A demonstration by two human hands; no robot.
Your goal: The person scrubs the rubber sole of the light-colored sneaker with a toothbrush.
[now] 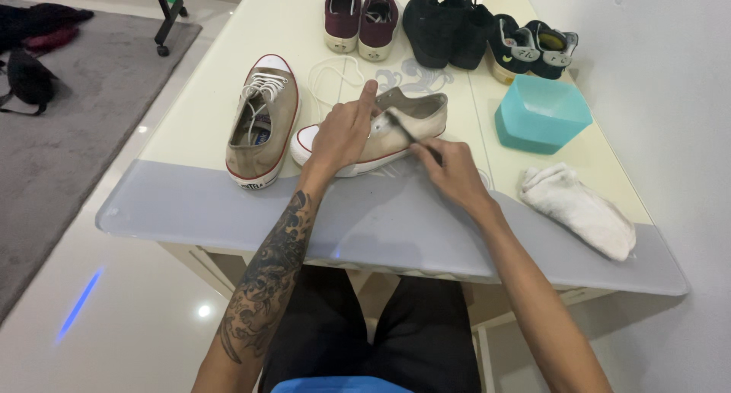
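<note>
A tan canvas sneaker (415,117) without laces lies on its side on the table, its white sole with a red stripe towards me. My left hand (344,130) presses down on its toe half and steadies it. My right hand (451,169) grips a small dark-handled brush (403,128), whose bristle end rests on the shoe's side. The matching tan sneaker (263,119) stands upright to the left, laced. A loose white shoelace (327,79) lies behind my left hand.
A turquoise plastic basin (541,113) sits to the right, a crumpled white cloth (579,209) nearer the table's front edge (228,233). Maroon sneakers (359,18), black shoes (448,27) and dark green sneakers (531,49) line the far side. A wall runs along the right.
</note>
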